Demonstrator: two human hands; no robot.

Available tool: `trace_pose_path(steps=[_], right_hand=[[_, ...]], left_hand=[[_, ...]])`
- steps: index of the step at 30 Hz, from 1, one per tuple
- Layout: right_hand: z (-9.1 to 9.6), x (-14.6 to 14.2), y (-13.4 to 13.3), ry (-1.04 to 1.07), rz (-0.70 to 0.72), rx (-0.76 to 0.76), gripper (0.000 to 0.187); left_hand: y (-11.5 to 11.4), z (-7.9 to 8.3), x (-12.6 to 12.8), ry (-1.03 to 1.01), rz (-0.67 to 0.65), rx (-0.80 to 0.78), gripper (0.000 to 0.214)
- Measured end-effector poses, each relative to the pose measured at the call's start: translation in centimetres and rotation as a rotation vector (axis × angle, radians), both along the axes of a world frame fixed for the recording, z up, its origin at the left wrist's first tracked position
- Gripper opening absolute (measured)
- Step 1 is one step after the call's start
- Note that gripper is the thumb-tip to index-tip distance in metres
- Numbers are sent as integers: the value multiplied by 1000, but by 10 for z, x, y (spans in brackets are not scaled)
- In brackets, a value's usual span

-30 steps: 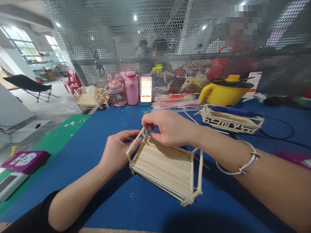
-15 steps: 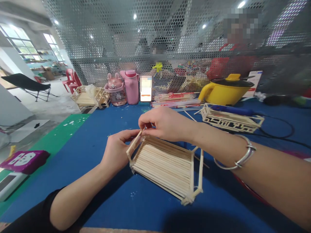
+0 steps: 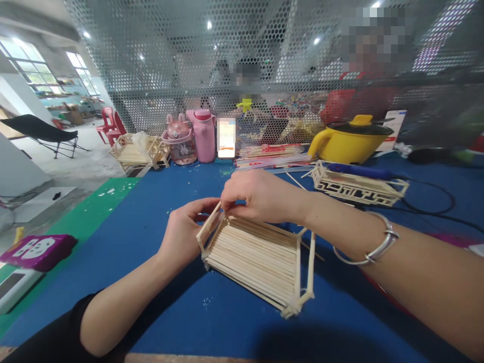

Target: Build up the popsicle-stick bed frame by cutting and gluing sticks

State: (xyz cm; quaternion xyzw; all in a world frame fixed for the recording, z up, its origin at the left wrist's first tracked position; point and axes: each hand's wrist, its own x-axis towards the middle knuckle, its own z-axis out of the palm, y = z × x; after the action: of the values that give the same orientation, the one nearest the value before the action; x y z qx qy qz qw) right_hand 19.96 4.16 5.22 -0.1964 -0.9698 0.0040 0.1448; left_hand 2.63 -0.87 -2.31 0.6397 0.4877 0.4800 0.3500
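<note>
A small frame of pale wooden sticks (image 3: 253, 257), with a slatted floor and raised stick ends, rests tilted on the blue tabletop. At its far left corner my left hand (image 3: 185, 224) holds the raised end from the outer side, fingers curled behind it and partly hidden. My right hand (image 3: 251, 196) reaches over the back of the frame, thumb and fingers pinched at the top of that same corner. Whether a loose piece lies between those fingertips is hidden. A silver bangle (image 3: 378, 247) circles my right forearm.
Behind are a yellow pot (image 3: 351, 143), a blue-handled tool (image 3: 361, 172) on another stick frame (image 3: 348, 189), bundled sticks (image 3: 272, 151), a lit phone (image 3: 226, 138), a pink flask (image 3: 202, 136) and a perforated metal screen (image 3: 159, 60). A purple box (image 3: 40, 251) lies left.
My right hand has shifted slightly right at the corner, and its fingers have curled tighter. The left hand and the stick frame stay nearly in place.
</note>
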Motion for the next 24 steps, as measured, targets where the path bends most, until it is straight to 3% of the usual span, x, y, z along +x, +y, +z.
trace_pose_path(steps=[4,8,10,13,15,17,20,24], right_hand=[[-1,3,-1,23,37,-42,8],[6,10,-7,144,-4,-230,7],[12,18,-14,244,-85,-324,9],[21,41,-33,409,-273,-349,12],[19,59,-55,499,-414,-360,13],[7,75,-85,608,-552,-463,14],[-28,82,-137,823,-706,-802,24],[-72,58,-177,1148,-691,-1105,30]], left_hand=[[-2,3,-2,3,-53,-46,41],[2,6,-5,-19,-132,-83,40],[6,8,-9,-41,-70,-68,38],[3,15,-18,-127,121,-67,39],[-9,18,-23,-148,125,-131,47],[-28,16,-26,-79,21,-191,52],[-56,4,-22,-3,-79,-230,57],[-77,-9,-7,108,-9,-135,25]])
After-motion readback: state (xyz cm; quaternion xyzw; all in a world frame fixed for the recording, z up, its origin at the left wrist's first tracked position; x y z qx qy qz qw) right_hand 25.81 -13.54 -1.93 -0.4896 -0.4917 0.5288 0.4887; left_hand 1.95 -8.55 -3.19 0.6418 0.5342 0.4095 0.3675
